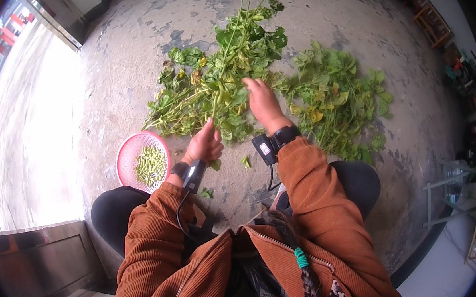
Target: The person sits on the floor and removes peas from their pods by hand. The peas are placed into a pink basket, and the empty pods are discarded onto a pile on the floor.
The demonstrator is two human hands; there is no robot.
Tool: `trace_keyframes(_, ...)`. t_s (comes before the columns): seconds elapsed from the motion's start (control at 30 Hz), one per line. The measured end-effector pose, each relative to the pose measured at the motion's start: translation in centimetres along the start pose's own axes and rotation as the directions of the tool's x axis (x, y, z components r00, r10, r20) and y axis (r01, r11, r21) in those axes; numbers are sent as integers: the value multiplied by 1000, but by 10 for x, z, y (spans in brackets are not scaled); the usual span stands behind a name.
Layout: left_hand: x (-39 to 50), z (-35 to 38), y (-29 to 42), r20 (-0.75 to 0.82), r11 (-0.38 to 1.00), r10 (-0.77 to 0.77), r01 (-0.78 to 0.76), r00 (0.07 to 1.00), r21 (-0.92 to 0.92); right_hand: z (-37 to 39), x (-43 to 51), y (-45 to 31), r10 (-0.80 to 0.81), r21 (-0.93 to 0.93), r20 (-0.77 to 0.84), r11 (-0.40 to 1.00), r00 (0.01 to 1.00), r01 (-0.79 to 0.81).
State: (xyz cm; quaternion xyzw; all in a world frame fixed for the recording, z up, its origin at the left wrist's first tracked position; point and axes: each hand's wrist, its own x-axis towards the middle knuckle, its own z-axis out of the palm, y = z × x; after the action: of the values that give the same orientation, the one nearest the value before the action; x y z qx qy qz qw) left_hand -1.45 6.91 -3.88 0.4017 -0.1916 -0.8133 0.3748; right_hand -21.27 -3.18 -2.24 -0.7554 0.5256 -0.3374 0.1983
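Note:
My left hand [204, 143] is closed around the lower stem of a leafy green bean plant [230, 69], which reaches up and away over other cut plants on the concrete floor. Beside the stem, to its right, my right hand [261, 99] has its fingers spread near the leaves and pods; nothing is visible in it. A pink and white plastic colander [124, 159] stands left of my left hand, with shelled green beans [151, 165] in it. A second heap of leafy plants [336, 100] lies to the right of my right hand.
Loose leaf bits [245, 161] lie on the floor between my arms. A metal-framed doorway with bright light is at the left. Wooden chairs [432, 24] line the upper right wall, and a folding metal frame [430, 203] stands at the lower right. My knees flank the work area.

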Motion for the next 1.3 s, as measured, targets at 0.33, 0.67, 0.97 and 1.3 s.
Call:
trace_keyframes(0.33,12,0,2,-177,999,29,-36,984,-40,33,-21,-32,121,519,335,804,934,-290)
trace_keyframes(0.67,14,-14,13,-367,984,130,-164,921,-64,60,-44,-44,-16,372,395,917,919,-144)
trace_keyframes(0.97,43,-36,-7,-376,816,531,-338,759,469,33,-38,-36,-9,546,782,490,623,-679)
trace_keyframes(1.3,48,-79,10,-466,856,512,-388,721,341,-11,-32,25,242,616,563,515,790,-596)
